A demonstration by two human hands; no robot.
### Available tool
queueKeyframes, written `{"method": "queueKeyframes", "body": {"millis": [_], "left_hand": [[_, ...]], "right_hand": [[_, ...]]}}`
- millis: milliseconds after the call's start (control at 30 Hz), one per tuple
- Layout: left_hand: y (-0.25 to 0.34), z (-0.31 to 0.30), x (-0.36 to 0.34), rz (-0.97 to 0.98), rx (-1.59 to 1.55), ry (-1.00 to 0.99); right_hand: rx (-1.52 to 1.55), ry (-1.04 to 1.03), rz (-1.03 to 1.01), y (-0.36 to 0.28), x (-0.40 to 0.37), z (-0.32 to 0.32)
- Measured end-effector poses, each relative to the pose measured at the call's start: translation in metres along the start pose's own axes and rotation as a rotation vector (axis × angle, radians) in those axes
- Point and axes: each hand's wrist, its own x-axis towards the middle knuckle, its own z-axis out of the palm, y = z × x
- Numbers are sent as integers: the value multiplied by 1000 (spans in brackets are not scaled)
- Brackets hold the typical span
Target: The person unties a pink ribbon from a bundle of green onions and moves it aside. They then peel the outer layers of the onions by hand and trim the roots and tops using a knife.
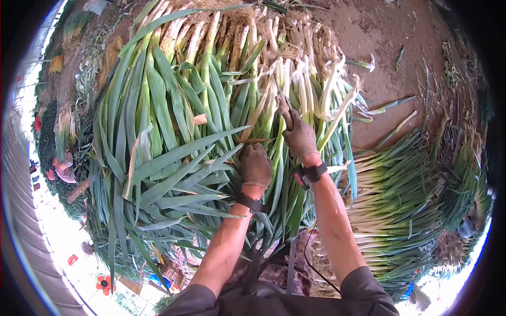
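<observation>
A large heap of leeks [153,100] lies before me, roots and white shanks at the far side, green leaves toward my body. My left hand [255,167], in a brown-grey work glove, is closed low among the leaves on a leek; its fingertips are partly hidden. A thin brown strip [254,140] lies just beyond its knuckles. My right hand [301,138], gloved too, is closed around a small knife [286,112] with a dark handle. The tool points away from me over the white shanks, and its tip is hard to make out.
At right, a long row of leeks [390,195] lies with white ends toward the heap. Loose leaves [392,108] are scattered on bare brown soil [363,31]. Another person [64,167] is at far left. A dark cable [311,258] hangs near my right arm.
</observation>
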Motion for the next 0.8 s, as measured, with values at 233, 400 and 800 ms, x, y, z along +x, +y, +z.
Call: {"method": "queueKeyframes", "body": {"millis": [233, 400, 800], "left_hand": [[4, 9, 0, -45, -46, 13], [15, 15, -1, -74, -54, -38], [56, 55, -46, 108, -142, -103]], "right_hand": [[-17, 28, 21, 7, 33, -3], [-33, -70, -13, 11, 4, -10], [185, -32, -59, 33, -57, -22]]}}
